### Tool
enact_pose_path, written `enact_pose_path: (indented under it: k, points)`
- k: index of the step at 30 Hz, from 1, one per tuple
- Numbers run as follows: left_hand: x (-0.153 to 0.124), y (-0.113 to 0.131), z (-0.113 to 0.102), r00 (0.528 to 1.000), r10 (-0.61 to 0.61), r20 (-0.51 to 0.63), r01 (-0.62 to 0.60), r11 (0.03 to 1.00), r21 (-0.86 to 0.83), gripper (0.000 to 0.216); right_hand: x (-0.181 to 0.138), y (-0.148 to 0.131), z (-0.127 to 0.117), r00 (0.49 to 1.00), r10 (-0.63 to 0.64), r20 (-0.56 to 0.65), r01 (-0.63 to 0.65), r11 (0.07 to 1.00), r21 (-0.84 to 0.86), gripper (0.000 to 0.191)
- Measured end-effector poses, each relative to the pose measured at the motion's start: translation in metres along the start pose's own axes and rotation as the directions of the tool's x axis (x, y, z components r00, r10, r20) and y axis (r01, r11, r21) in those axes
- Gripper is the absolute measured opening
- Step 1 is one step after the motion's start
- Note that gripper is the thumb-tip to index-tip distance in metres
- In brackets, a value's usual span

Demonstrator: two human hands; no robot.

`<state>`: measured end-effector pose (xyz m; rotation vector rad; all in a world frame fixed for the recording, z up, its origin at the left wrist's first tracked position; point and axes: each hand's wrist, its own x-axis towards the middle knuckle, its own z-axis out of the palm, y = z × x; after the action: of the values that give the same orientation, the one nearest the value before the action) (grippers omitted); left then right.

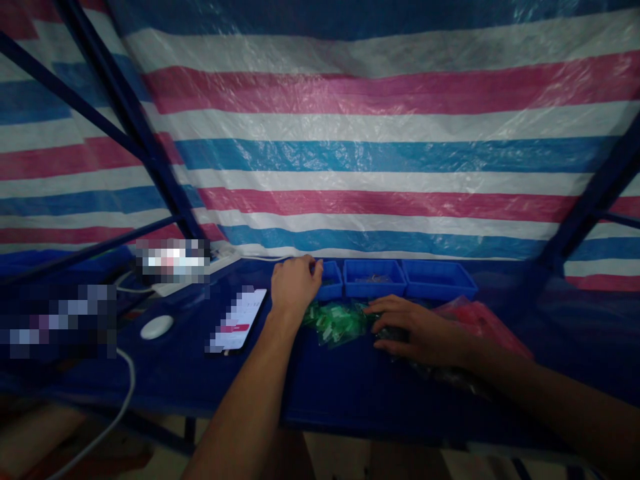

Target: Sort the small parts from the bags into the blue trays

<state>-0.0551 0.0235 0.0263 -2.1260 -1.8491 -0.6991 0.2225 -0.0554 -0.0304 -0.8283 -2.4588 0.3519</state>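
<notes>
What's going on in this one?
Someone is working bare-handed at a dark blue table. The left hand is at the leftmost of three blue rectangular plastic trays in a row; whether it holds anything is hidden. The right hand is just right of a pile of small, shiny green pieces, over dark material too dim to identify. A rectangular phone, screen lit, lies left.

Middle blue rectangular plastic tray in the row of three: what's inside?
The middle blue plastic tray holds small, thin greyish pieces, too small to identify. Its near side hides whatever lies directly behind it.
</notes>
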Motion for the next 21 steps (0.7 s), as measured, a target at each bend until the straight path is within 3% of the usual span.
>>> enact_pose_path:
  k: [3,8,10,15,21]
  points:
    - [-0.002,0.011,0.001,0.979,0.199,-0.044,-0.204,0.961,-0.187,0.038,0.002,0.002,0.003,0.999,0.014,-0.035,-0.015,1.000,-0.026,0.018]
    - [-0.011,0.033,0.007,0.842,0.530,-0.099,-0.526,0.766,-0.371,0.028,0.005,0.008,0.006,0.993,0.071,-0.093,-0.071,0.997,0.000,0.023]
    - [-0.015,0.040,0.011,0.809,0.579,-0.098,-0.567,0.725,-0.390,0.027,0.005,0.011,0.007,0.992,0.076,-0.096,-0.075,0.997,0.012,0.025]
    - [-0.021,0.051,0.019,0.777,0.625,-0.074,-0.593,0.686,-0.422,0.027,0.006,0.013,0.007,0.990,0.118,-0.084,-0.121,0.992,-0.042,0.026]
    - [-0.023,0.055,0.023,0.773,0.629,-0.083,-0.600,0.683,-0.417,0.027,0.008,0.007,0.005,0.975,0.198,-0.097,-0.210,0.970,-0.123,0.021]
